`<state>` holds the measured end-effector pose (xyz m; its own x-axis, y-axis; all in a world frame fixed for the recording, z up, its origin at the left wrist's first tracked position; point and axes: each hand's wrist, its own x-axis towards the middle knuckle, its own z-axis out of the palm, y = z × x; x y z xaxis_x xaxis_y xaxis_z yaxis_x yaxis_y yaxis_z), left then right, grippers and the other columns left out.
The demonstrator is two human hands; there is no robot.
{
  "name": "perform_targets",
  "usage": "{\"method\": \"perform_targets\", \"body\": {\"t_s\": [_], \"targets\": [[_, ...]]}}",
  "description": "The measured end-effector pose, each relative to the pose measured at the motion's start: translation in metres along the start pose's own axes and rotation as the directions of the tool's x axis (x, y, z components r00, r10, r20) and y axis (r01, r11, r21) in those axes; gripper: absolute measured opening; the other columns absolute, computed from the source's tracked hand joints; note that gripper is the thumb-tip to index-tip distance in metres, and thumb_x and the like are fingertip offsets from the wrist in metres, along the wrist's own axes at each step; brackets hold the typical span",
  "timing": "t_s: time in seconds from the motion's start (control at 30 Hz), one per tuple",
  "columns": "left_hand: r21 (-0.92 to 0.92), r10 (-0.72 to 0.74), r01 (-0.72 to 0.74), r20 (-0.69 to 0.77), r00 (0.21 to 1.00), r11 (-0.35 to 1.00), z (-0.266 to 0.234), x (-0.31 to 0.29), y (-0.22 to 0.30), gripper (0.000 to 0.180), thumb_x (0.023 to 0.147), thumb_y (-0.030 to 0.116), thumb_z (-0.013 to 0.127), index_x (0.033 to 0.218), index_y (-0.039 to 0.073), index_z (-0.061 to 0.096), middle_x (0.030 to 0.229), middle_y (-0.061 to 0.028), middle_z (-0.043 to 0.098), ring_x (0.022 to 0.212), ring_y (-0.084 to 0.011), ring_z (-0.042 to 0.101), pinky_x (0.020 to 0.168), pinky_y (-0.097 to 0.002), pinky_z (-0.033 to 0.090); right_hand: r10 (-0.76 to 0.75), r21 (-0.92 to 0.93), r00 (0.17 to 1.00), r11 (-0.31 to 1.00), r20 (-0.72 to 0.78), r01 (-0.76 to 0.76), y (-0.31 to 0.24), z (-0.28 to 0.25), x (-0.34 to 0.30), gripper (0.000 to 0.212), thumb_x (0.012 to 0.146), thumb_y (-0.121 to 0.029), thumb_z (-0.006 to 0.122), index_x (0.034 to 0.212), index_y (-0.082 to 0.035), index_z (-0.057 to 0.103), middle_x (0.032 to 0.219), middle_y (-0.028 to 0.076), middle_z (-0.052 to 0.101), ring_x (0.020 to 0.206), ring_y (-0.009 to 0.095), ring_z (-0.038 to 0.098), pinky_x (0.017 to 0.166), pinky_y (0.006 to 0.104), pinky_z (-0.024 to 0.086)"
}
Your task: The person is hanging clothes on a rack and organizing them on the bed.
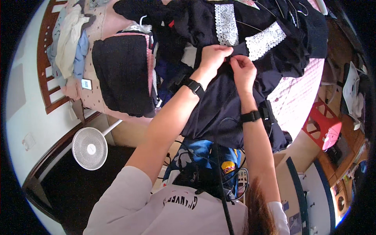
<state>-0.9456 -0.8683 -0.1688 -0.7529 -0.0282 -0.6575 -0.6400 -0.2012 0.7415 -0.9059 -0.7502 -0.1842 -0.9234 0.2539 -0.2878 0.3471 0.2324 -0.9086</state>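
Observation:
A black garment with white lace trim (226, 25) lies spread on the bed in front of me and hangs over its near edge. Two lace panels flank its neckline in a V. My left hand (212, 59) pinches the dark cloth just below the left lace panel. Close beside it, my right hand (244, 71) is closed with thumb and fingers together on the same black garment (219, 103). Whatever small part lies between the fingertips is too small to make out. Both wrists wear black straps.
A folded black stack of clothes (121, 72) sits on the bed to the left, near a pile of light clothes (70, 43). Wire hangers (301, 9) lie at the far right. A white fan (90, 149) stands left, a red stool (323, 125) right. A black cable (221, 184) runs down my front.

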Motion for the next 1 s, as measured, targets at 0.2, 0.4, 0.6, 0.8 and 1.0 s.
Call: {"method": "perform_targets", "body": {"t_s": [0.2, 0.4, 0.6, 0.8, 1.0], "targets": [[-0.075, -0.027, 0.03, 0.03, 0.999, 0.997, -0.002, 0.001, 0.003, 0.015, 0.082, 0.015, 0.07, 0.091, 0.003, 0.068, 0.085, -0.0029, 0.066, 0.075, -0.011, 0.057, 0.067, -0.0246, 0.043, 0.004, 0.041, 0.999, 0.999, -0.04, -0.002, -0.002, 0.003, 0.0, 0.014, 0.08, -0.01, 0.068, 0.088, 0.001, 0.068, 0.076, 0.005, 0.068, 0.067, 0.009, 0.061, 0.064, 0.0229, 0.049], [-0.151, -0.022, 0.027, 0.036, 0.999, 0.988, -0.002, 0.005, 0.001, 0.015, 0.082, 0.015, 0.069, 0.088, 0.001, 0.068, 0.08, -0.0042, 0.064, 0.068, -0.0121, 0.054, 0.063, -0.0269, 0.042, -0.013, 0.093, 0.998, 0.996, -0.055, 0.018, 0.004, 0.006, 0.003, 0.014, 0.077, -0.015, 0.07, 0.084, -0.002, 0.069, 0.072, 0.008, 0.069, 0.063, 0.014, 0.065, 0.063, 0.0275, 0.051], [-0.111, -0.041, 0.039, -0.009, 0.999, 0.993, 0.003, 0.001, 0.003, 0.015, 0.082, 0.016, 0.07, 0.083, 0.001, 0.068, 0.073, -0.0043, 0.064, 0.061, -0.0118, 0.052, 0.057, -0.0274, 0.041, -0.011, -0.015, 0.997, 1.0, -0.079, 0.01, 0.008, 0.006, 0.006, 0.015, 0.077, -0.014, 0.068, 0.084, -0.001, 0.069, 0.073, 0.01, 0.068, 0.065, 0.016, 0.065, 0.064, 0.0289, 0.051], [0.169, 0.063, -0.047, -0.088, 0.994, 0.984, 0.006, -0.011, -0.009, 0.018, 0.083, 0.02, 0.07, 0.076, 0.003, 0.068, 0.062, 0.004, 0.056, 0.053, -0.0061, 0.045, 0.049, -0.025, 0.035, -0.088, -0.308, 0.996, 0.949, -0.034, 0.074, -0.003, -0.013, 0.017, 0.016, 0.076, -0.016, 0.066, 0.084, -0.002, 0.066, 0.075, 0.014, 0.067, 0.069, 0.027, 0.067, 0.065, 0.0359, 0.052], [0.147, 0.201, -0.184, -0.114, 0.973, 0.972, 0.009, -0.012, -0.016, 0.022, 0.081, 0.02, 0.073, 0.086, -0.001, 0.07, 0.072, 0.0023, 0.063, 0.059, -0.0034, 0.046, 0.053, -0.0226, 0.036, -0.202, -0.158, 0.979, 0.967, -0.004, 0.199, -0.021, -0.019, -0.004, 0.021, 0.078, -0.024, 0.07, 0.082, -0.004, 0.066, 0.073, 0.012, 0.066, 0.066, 0.024, 0.066, 0.063, 0.0329, 0.052]]}}
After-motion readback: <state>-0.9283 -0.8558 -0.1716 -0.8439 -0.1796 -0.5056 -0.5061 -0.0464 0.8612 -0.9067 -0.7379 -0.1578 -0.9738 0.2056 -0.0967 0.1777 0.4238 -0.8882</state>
